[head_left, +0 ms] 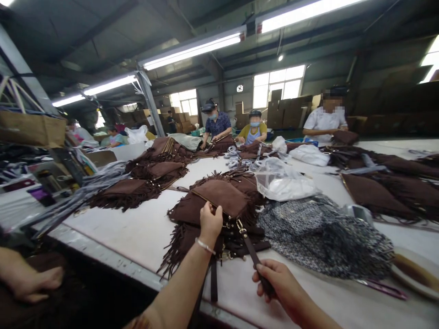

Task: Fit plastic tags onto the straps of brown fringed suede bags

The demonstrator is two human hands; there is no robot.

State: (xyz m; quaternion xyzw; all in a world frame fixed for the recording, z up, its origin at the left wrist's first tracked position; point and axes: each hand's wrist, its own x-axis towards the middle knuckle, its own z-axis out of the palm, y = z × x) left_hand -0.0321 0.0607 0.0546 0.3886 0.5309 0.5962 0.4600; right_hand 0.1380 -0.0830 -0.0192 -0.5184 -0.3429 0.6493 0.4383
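Note:
A brown fringed bag (222, 194) lies on top of a pile of similar bags at the middle of the white table. My left hand (211, 221), with a bracelet at its wrist, pinches the bag's near edge beside the gold zipper. My right hand (277, 279) is closed round the lower end of a dark brown wrist strap (251, 249). The strap runs up to a gold clasp (240, 225) at the bag's corner. Under my hands, more straps and metal fittings hang out of the pile, partly hidden.
To the right lie a black-and-white knitted cloth (322, 235), a clear plastic bag (288, 180) and pink-handled scissors (384, 289). More brown bags (384, 194) cover the far right. Another person's hand (37, 281) is at the lower left. Several co-workers sit or stand beyond the table.

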